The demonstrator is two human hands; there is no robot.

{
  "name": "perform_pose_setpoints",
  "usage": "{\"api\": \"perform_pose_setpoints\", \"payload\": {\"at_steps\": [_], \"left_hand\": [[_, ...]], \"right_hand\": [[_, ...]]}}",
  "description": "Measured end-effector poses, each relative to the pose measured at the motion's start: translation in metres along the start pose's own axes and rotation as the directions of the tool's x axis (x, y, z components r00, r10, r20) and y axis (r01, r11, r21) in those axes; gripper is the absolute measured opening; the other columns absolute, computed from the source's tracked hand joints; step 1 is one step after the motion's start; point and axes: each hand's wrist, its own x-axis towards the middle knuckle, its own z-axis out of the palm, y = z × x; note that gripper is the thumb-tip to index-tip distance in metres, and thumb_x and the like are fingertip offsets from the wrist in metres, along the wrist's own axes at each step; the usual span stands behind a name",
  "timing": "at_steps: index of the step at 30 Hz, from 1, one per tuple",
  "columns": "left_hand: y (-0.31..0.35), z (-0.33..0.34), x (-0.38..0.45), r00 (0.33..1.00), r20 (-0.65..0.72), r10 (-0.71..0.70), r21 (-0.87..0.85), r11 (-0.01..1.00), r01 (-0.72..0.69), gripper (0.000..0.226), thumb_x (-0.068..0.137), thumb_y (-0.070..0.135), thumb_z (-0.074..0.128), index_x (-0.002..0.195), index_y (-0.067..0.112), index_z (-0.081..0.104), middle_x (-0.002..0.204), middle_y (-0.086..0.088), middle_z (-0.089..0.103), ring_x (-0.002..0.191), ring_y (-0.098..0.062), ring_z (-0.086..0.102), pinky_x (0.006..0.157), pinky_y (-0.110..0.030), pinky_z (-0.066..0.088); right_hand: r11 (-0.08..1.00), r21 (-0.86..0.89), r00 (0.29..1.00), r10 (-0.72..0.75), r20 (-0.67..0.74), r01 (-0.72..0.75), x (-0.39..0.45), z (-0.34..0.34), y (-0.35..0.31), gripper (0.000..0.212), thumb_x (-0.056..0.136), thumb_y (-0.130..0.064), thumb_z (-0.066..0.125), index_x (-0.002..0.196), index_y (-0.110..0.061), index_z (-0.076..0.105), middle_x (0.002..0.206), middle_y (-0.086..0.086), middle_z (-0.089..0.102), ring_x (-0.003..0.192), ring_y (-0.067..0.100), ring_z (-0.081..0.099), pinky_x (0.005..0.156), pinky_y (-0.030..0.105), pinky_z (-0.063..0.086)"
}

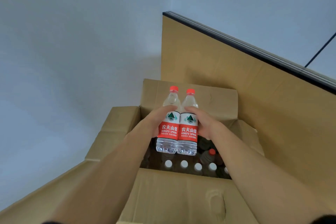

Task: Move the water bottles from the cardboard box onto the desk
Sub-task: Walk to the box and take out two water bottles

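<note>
Two clear water bottles with red caps and red-and-white labels stand upright side by side in the air above the open cardboard box [181, 196]. My left hand [156, 122] grips the left bottle [168, 132] round its label. My right hand [203, 123] grips the right bottle [188, 132] the same way. The two bottles touch each other. Inside the box, several more bottles show white caps [184, 163] in a row, and a red-capped bottle [211, 152] sits at the right.
The box's flaps stand open at the far side [209, 96] and the left [112, 129]. A tan desk panel with a dark top edge [254, 78] rises right behind the box. The pale floor [63, 60] lies to the left.
</note>
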Motion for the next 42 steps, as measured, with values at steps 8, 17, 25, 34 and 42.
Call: {"api": "perform_pose_setpoints", "payload": {"at_steps": [8,17,25,34,42], "left_hand": [[-0.021,0.0,-0.048,0.976,-0.212,0.057,-0.135,0.987,-0.087,0.044,0.085,0.039,0.079,0.117,0.011,0.065,0.098,-0.014,0.078,0.076,-0.029,0.077,0.06,-0.039,0.061],[-0.078,-0.041,-0.141,0.839,-0.537,0.087,-0.266,0.926,-0.267,0.042,0.087,0.033,0.077,0.121,0.013,0.061,0.095,-0.014,0.078,0.08,-0.031,0.077,0.061,-0.039,0.061],[-0.157,-0.095,-0.261,0.668,-0.743,0.04,-0.336,0.841,-0.424,0.044,0.09,0.033,0.074,0.125,0.01,0.059,0.103,-0.017,0.077,0.094,-0.036,0.075,0.077,-0.047,0.062],[-0.258,-0.152,-0.427,0.524,-0.849,-0.075,-0.41,0.719,-0.561,0.048,0.09,0.037,0.073,0.126,0.008,0.058,0.104,-0.019,0.076,0.078,-0.032,0.076,0.063,-0.041,0.061],[-0.338,-0.193,-0.565,0.347,-0.922,-0.173,-0.362,0.704,-0.611,0.046,0.087,0.04,0.076,0.121,0.017,0.056,0.095,-0.014,0.078,0.082,-0.032,0.077,0.061,-0.042,0.062]], "right_hand": [[0.989,-0.15,0.969,0.036,0.243,0.001,-0.003,0.02,0.0,0.072,0.073,-0.052,0.079,0.129,-0.011,0.061,0.114,0.015,0.075,0.101,0.032,0.074,0.081,0.043,0.061],[0.932,-0.362,0.85,0.191,0.49,0.0,-0.025,0.107,0.039,0.065,0.084,-0.061,0.071,0.129,-0.015,0.063,0.118,0.014,0.074,0.109,0.035,0.071,0.099,0.053,0.053],[0.856,-0.513,0.661,0.352,0.662,0.058,-0.083,0.227,0.113,0.064,0.084,-0.051,0.074,0.133,-0.012,0.059,0.12,0.017,0.072,0.112,0.038,0.069,0.1,0.054,0.053],[0.76,-0.621,0.425,0.505,0.751,0.194,-0.186,0.37,0.219,0.054,0.092,-0.042,0.068,0.133,-0.008,0.059,0.122,0.019,0.071,0.105,0.035,0.071,0.087,0.046,0.06],[0.712,-0.637,0.322,0.553,0.768,0.296,-0.274,0.472,0.31,0.048,0.095,-0.044,0.065,0.129,-0.011,0.061,0.117,0.018,0.073,0.104,0.036,0.071,0.096,0.051,0.056]]}}
